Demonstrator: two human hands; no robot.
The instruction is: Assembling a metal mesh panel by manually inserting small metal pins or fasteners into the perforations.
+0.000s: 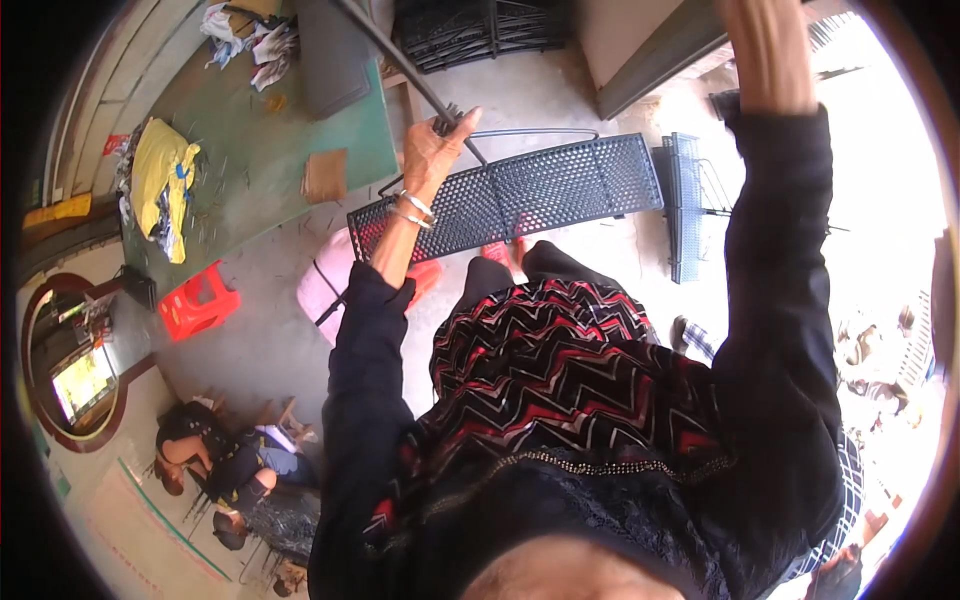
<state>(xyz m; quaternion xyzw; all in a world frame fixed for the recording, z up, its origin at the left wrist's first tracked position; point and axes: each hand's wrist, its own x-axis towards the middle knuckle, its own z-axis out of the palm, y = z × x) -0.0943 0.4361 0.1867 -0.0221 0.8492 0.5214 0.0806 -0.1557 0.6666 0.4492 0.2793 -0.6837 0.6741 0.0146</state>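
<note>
Grey floor (pixel 540 98), a green table (pixel 235 130), and a mesh rack (pixel 515 198) in front of the person's knees (pixel 548 262).
The left hand (pixel 434 152) is closed round a dark rod (pixel 405 68) that slants down to the rack's long edge; its bangled wrist (pixel 398 238) passes over the rack's left part. The right hand (pixel 770 55) is raised to the top of the view, its fingers cut off, so I cannot tell whether they are apart or together. A second rack (pixel 685 210) is just beyond the first's right end; cardboard (pixel 325 177) and a yellow bag (pixel 160 172) lie on the table.
</note>
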